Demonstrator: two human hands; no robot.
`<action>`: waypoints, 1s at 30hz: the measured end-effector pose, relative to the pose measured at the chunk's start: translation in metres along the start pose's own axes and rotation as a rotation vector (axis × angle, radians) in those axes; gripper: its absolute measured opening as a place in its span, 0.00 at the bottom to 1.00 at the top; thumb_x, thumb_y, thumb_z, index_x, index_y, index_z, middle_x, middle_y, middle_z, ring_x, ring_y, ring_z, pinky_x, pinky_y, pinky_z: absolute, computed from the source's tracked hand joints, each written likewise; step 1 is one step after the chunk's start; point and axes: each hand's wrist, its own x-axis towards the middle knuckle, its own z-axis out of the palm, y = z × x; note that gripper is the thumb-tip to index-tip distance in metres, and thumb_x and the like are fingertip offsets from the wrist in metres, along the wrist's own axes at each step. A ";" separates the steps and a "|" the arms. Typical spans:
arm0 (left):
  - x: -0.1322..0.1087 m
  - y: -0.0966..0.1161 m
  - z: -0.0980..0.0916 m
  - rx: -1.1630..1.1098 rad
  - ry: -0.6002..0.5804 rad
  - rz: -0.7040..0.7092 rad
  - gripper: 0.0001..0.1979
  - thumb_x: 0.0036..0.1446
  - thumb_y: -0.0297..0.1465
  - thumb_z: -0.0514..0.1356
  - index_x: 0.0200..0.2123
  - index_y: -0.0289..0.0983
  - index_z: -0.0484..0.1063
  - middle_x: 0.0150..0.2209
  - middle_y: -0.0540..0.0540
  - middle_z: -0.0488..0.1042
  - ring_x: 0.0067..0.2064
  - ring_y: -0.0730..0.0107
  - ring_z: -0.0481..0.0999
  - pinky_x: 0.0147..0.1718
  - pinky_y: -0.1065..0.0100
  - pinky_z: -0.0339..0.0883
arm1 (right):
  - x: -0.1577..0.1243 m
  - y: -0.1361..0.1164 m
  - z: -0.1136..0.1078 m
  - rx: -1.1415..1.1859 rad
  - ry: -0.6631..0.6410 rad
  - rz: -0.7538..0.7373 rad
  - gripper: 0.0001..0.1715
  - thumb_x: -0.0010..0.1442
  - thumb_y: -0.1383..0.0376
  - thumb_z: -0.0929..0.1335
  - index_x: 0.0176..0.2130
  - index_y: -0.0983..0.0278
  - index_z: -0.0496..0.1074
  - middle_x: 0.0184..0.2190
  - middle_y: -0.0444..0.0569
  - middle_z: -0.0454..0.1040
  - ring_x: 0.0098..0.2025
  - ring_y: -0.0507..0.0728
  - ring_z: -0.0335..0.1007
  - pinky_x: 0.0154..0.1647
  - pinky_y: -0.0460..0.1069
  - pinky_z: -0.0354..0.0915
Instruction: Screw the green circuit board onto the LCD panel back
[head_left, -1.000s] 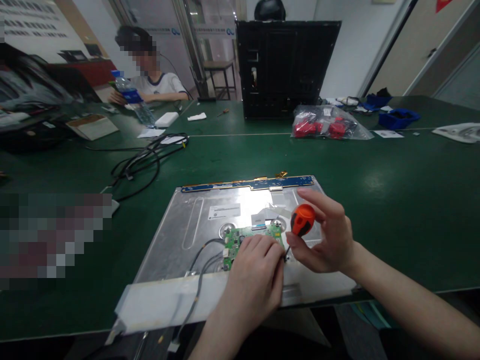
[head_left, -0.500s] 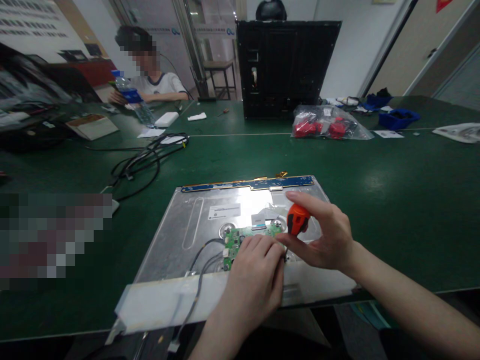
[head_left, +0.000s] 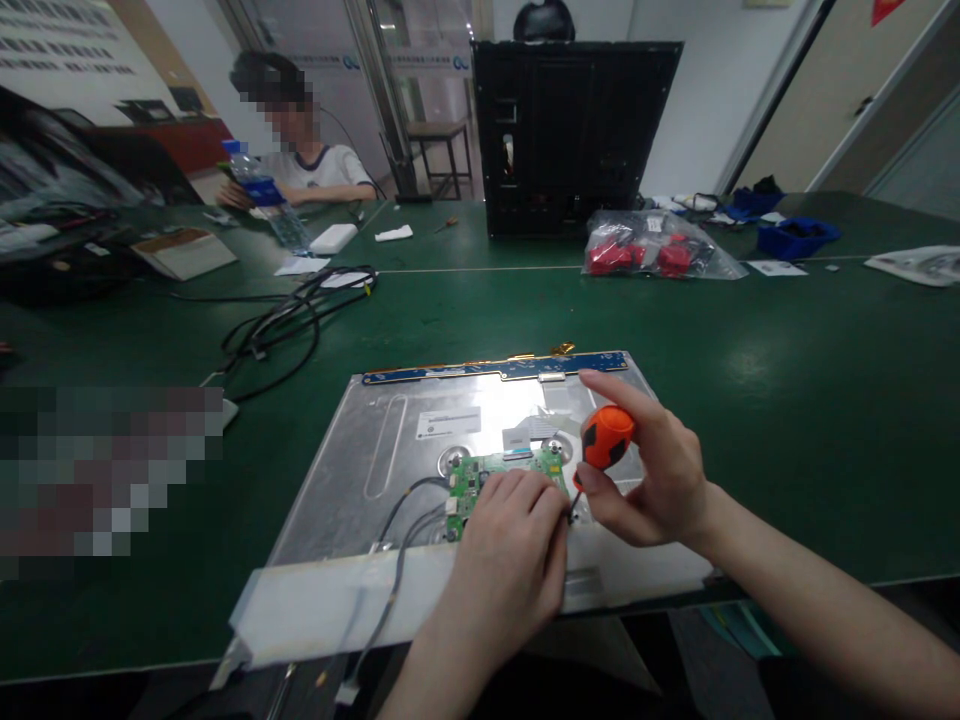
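Note:
My right hand [head_left: 660,475] holds a screwdriver with an orange and black handle [head_left: 608,436], index finger raised along the top and thumb below. The screwdriver leans, its thin shaft running down to the right edge of a green circuit board [head_left: 469,480]. My left hand [head_left: 517,530] lies over that board, fingers bent and pressed together; thumb and index end beside the shaft's tip. Whether they pinch anything is hidden. Under the board is a flat silver metal panel [head_left: 337,490], with a blue strip board [head_left: 495,370] along its far edge and a white film [head_left: 345,605] at its near edge.
Dark cables [head_left: 300,310] lie coiled at left on the green table [head_left: 450,320]. Behind stand a black panel [head_left: 570,140], a clear bag with red parts [head_left: 660,250], a blue tray [head_left: 795,238] and a water bottle [head_left: 274,205]. Another person [head_left: 319,170] sits across the table.
The screwdriver handle has tipped to the right and more of its shaft shows. My right hand's fingers have shifted around it. My left hand has stayed in place.

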 end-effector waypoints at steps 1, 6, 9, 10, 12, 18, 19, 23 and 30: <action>0.000 0.000 0.000 -0.001 -0.001 -0.001 0.07 0.62 0.20 0.57 0.38 0.38 0.70 0.38 0.43 0.78 0.41 0.54 0.76 0.41 0.56 0.69 | 0.001 0.000 -0.001 0.013 -0.010 0.005 0.40 0.62 0.68 0.65 0.71 0.67 0.58 0.30 0.43 0.78 0.20 0.53 0.68 0.20 0.47 0.70; 0.000 0.000 -0.001 0.002 0.001 0.011 0.07 0.62 0.20 0.56 0.38 0.38 0.70 0.39 0.43 0.77 0.41 0.55 0.76 0.41 0.56 0.69 | 0.002 -0.001 -0.002 0.037 -0.033 0.021 0.41 0.62 0.69 0.64 0.72 0.65 0.56 0.29 0.41 0.76 0.21 0.53 0.69 0.22 0.47 0.71; 0.001 0.000 -0.001 0.007 0.007 0.014 0.07 0.62 0.21 0.57 0.38 0.38 0.70 0.39 0.43 0.77 0.41 0.54 0.76 0.41 0.56 0.69 | 0.001 0.000 -0.002 0.031 -0.034 0.022 0.41 0.61 0.68 0.64 0.71 0.66 0.56 0.28 0.41 0.76 0.21 0.54 0.67 0.21 0.47 0.70; 0.000 0.000 -0.001 0.007 0.010 0.015 0.07 0.62 0.21 0.57 0.38 0.38 0.70 0.38 0.43 0.77 0.41 0.54 0.76 0.41 0.56 0.69 | 0.001 0.000 -0.002 0.028 -0.031 0.020 0.41 0.61 0.68 0.64 0.71 0.66 0.57 0.28 0.41 0.76 0.21 0.54 0.67 0.21 0.48 0.70; 0.000 0.001 -0.001 0.008 0.010 0.014 0.07 0.62 0.21 0.56 0.38 0.38 0.69 0.37 0.44 0.77 0.40 0.55 0.75 0.40 0.57 0.69 | 0.000 0.000 -0.002 0.024 -0.025 0.015 0.40 0.62 0.68 0.64 0.71 0.66 0.57 0.29 0.42 0.76 0.21 0.54 0.67 0.21 0.48 0.71; -0.001 0.001 0.000 0.004 -0.011 0.004 0.07 0.63 0.21 0.56 0.39 0.38 0.70 0.38 0.43 0.77 0.41 0.54 0.75 0.41 0.56 0.69 | -0.001 0.001 0.001 0.049 -0.012 0.011 0.42 0.60 0.69 0.65 0.72 0.67 0.57 0.31 0.43 0.77 0.21 0.53 0.66 0.20 0.47 0.68; 0.000 0.001 0.000 0.002 -0.012 0.005 0.07 0.62 0.21 0.57 0.39 0.38 0.70 0.38 0.43 0.77 0.41 0.54 0.75 0.41 0.56 0.69 | -0.002 0.001 0.002 0.057 0.001 0.010 0.44 0.59 0.70 0.65 0.72 0.67 0.56 0.33 0.44 0.77 0.21 0.52 0.65 0.19 0.47 0.67; 0.001 0.001 -0.001 0.001 -0.005 0.005 0.08 0.61 0.20 0.56 0.38 0.38 0.69 0.37 0.44 0.76 0.41 0.55 0.75 0.41 0.57 0.69 | -0.007 0.005 0.007 0.113 0.097 -0.028 0.47 0.57 0.71 0.66 0.72 0.68 0.54 0.42 0.50 0.77 0.21 0.51 0.64 0.16 0.47 0.65; 0.001 0.001 -0.001 0.004 0.026 0.021 0.08 0.60 0.19 0.57 0.38 0.38 0.70 0.37 0.44 0.77 0.40 0.55 0.75 0.40 0.57 0.69 | -0.003 0.004 0.002 0.111 0.062 -0.059 0.36 0.62 0.68 0.67 0.67 0.67 0.60 0.30 0.41 0.72 0.21 0.52 0.67 0.18 0.47 0.67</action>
